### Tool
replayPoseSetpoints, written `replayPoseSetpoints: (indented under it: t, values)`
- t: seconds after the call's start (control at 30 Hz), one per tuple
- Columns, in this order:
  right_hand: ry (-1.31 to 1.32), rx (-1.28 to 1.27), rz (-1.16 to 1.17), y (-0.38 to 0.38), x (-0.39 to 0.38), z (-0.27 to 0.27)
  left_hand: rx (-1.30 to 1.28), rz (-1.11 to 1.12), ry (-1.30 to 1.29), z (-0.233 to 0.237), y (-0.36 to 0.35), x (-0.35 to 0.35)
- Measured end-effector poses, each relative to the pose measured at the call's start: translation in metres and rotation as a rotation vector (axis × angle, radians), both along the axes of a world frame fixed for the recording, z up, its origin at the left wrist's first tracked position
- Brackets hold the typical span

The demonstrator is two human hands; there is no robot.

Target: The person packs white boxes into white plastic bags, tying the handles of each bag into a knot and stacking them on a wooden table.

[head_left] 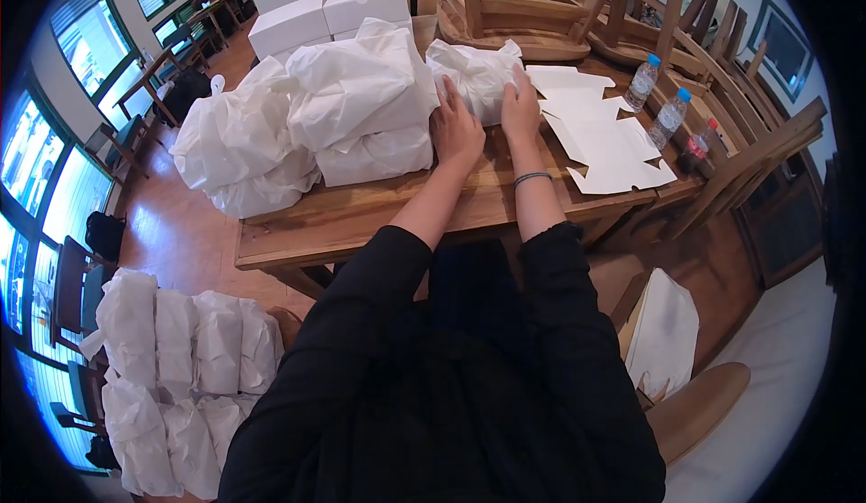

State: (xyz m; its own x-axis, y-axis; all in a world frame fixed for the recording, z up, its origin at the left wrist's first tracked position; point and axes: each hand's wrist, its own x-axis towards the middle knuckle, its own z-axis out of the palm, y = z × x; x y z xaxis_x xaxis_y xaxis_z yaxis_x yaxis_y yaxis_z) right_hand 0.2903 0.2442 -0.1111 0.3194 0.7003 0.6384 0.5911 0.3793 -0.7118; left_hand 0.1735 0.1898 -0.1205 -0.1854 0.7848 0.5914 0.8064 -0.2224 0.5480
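Observation:
A white plastic bag (480,74) wrapped around something boxy sits on the wooden table (361,217) between my two hands. My left hand (457,130) presses along its left side, beside the larger stacked bags. On the other side, my right hand (520,110) has its fingers against the bag's right edge. What the bag contains is hidden. Just left stands a pile of white wrapped packages (365,88), with another bulky white bag (244,142) farther left. Flat white cardboard sheets (595,129) lie right of my right hand.
White boxes (365,7) stand behind the bags. Two blue-capped water bottles (642,83) and a red-capped bottle (699,145) are at the right. Wooden chairs (523,16) rest upturned at the back. Several white wrapped packages (194,345) stand low at the left; folded cardboard (667,327) is lower right.

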Motion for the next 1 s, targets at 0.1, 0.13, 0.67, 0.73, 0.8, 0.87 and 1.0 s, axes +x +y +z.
replayPoseSetpoints:
  t: [0.1, 0.13, 0.67, 0.73, 0.8, 0.87, 1.0]
  values:
    - [-0.018, -0.07, 0.064, 0.0, 0.003, -0.001, -0.033, -0.003, 0.013, 0.002, -0.002, -0.001]
    - [-0.007, -0.095, 0.07, -0.001, 0.003, 0.0, -0.064, -0.034, -0.019, 0.004, -0.002, -0.002]
    - [-0.011, 0.008, 0.1, 0.03, -0.006, -0.02, 0.008, -0.107, 0.053, -0.002, 0.007, -0.004]
    - [-0.022, -0.034, 0.058, 0.018, -0.005, -0.008, 0.09, -0.113, 0.162, -0.007, 0.011, -0.001]
    - [0.008, 0.012, 0.018, 0.011, -0.006, -0.002, 0.136, -0.191, 0.142, -0.005, 0.008, 0.003]
    - [0.052, 0.127, -0.006, 0.006, -0.004, 0.004, 0.177, -0.329, 0.089, 0.004, 0.001, 0.005]
    - [0.094, 0.454, -0.028, -0.019, 0.002, 0.028, 0.301, -0.599, -0.042, 0.026, -0.021, 0.011]
